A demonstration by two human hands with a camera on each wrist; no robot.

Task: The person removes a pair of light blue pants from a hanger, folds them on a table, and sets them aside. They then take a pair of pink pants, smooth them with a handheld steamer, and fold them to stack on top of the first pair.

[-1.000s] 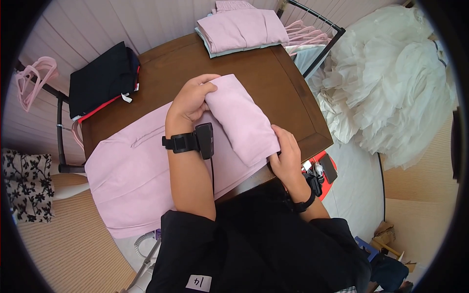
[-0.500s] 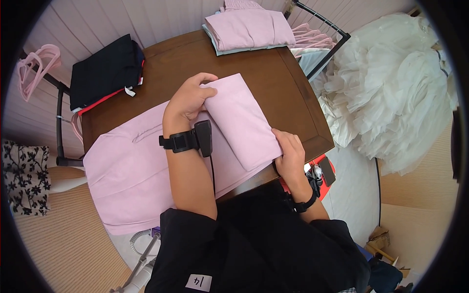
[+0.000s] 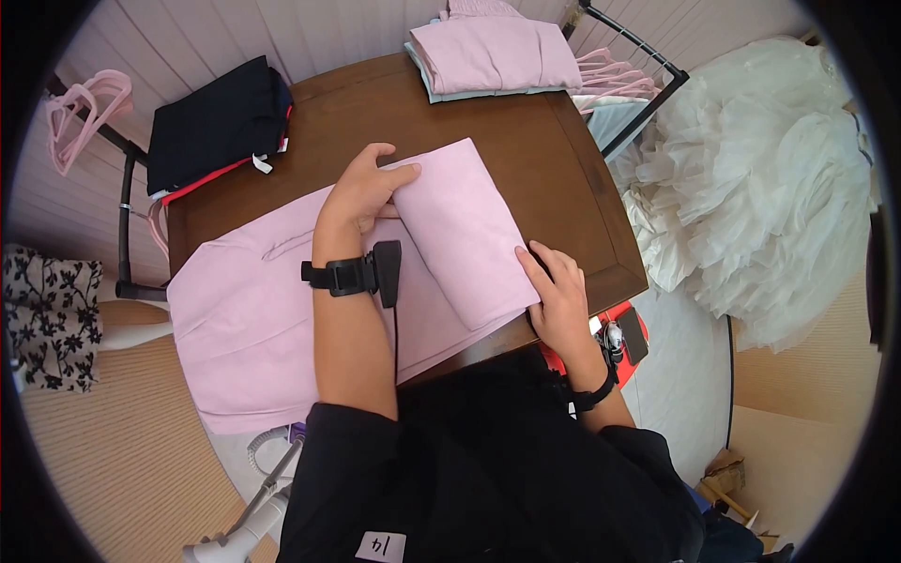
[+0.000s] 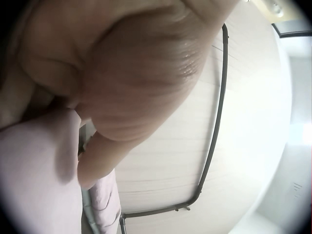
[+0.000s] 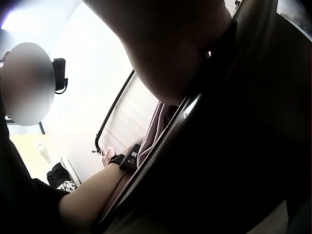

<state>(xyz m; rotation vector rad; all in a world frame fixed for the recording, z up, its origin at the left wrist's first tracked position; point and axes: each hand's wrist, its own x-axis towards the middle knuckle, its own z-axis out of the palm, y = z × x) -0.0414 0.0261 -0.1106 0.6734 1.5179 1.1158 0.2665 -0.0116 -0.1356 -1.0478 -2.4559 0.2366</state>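
A pale pink garment (image 3: 244,328) lies across the front of the table, its right part turned over into a smooth folded panel (image 3: 460,225). At the panel's upper left corner my left hand (image 3: 366,192) grips the cloth, with the thumb over its edge and other fingers partly hidden beneath. The left wrist view shows the palm (image 4: 141,68) close to the pink cloth (image 4: 39,165). My right hand (image 3: 563,305) rests at the panel's lower right edge, fingers extended over the cloth. In the right wrist view that hand (image 5: 170,48) is dark, beside the table edge.
Folded dark clothes (image 3: 221,122) lie at the table's back left; a folded pink and pale blue stack (image 3: 493,56) at the back right. Racks with pink hangers (image 3: 84,113) flank the table. A white tulle gown (image 3: 751,188) stands right.
The folded panel has become flatter and smoother. My right hand has shifted from gripping its lower corner to lying on the edge with fingers spread. My left hand stays at the upper corner.
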